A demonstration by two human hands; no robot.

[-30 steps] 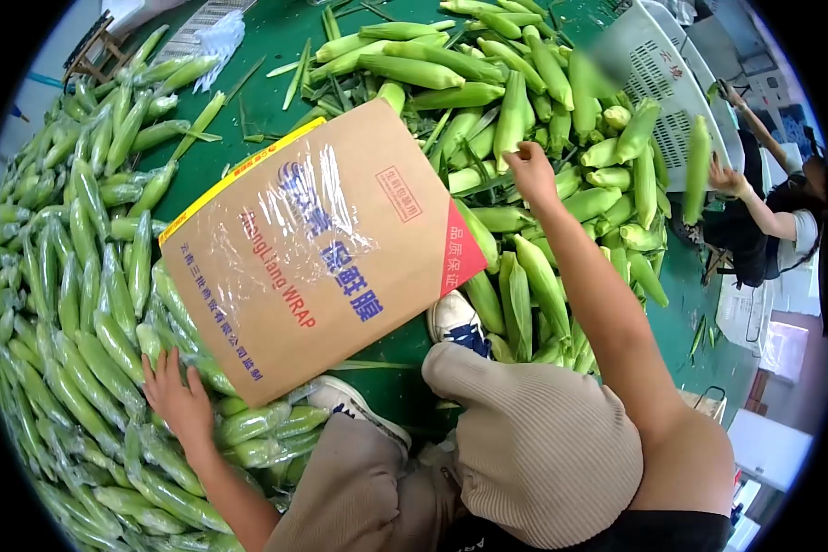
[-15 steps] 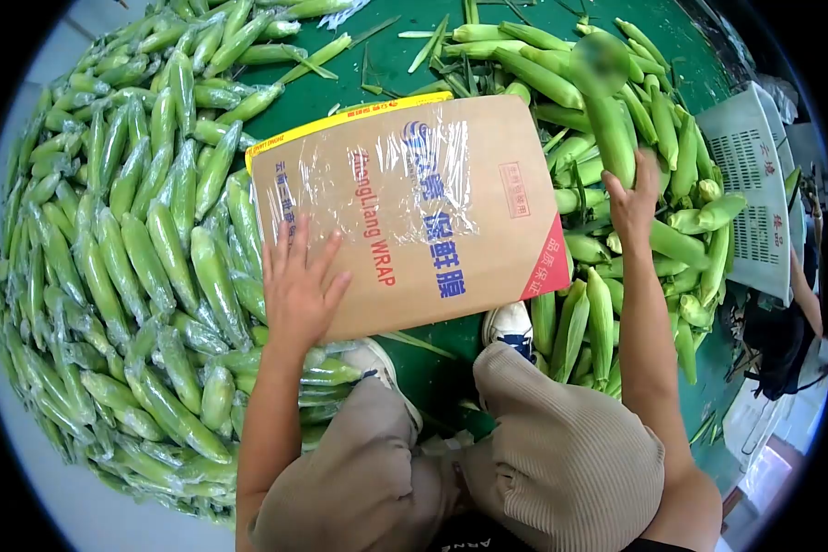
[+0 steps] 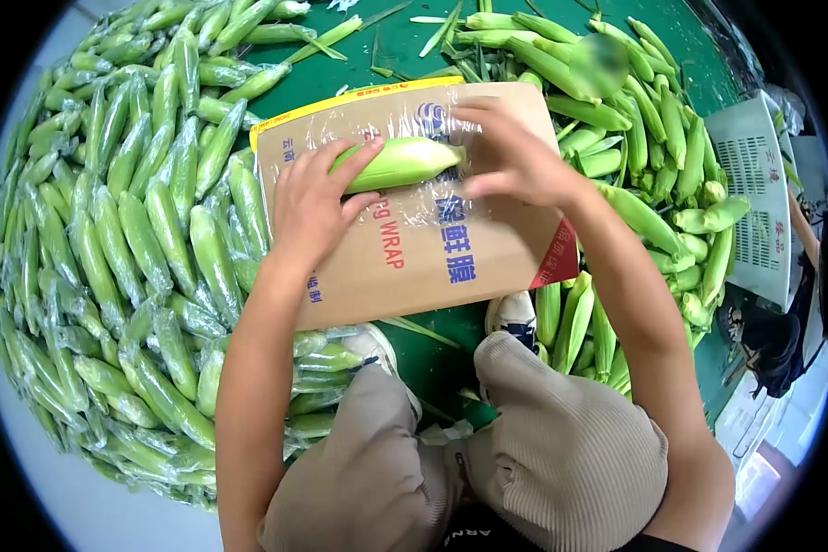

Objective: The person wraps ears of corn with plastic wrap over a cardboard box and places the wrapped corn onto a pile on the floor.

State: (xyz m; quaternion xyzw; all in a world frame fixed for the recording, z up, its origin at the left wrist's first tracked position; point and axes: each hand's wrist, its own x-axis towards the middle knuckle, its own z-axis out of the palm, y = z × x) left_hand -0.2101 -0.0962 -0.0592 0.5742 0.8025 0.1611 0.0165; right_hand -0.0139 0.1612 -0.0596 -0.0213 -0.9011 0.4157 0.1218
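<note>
A green ear of corn in its husk (image 3: 400,164) lies crosswise on the clear plastic film (image 3: 377,221) over a cardboard box (image 3: 368,290). My left hand (image 3: 317,198) is closed around the ear's left end, its thumb below and fingers above. My right hand (image 3: 515,156) is at the ear's pointed right end, its thumb and fingers spread apart over the box. Whether those fingertips touch the film, I cannot tell.
A large heap of film-wrapped corn (image 3: 147,248) fills the left side. Unwrapped ears (image 3: 653,120) are piled on the right, beside a white plastic basket (image 3: 750,175). Loose husk leaves (image 3: 442,32) lie on the green floor (image 3: 340,69). My shoes (image 3: 511,313) are close to the box.
My right hand has brought an ear of corn from the right pile onto the box and opened at its tip. My left hand, flat on the box before, has moved up and grips the ear.
</note>
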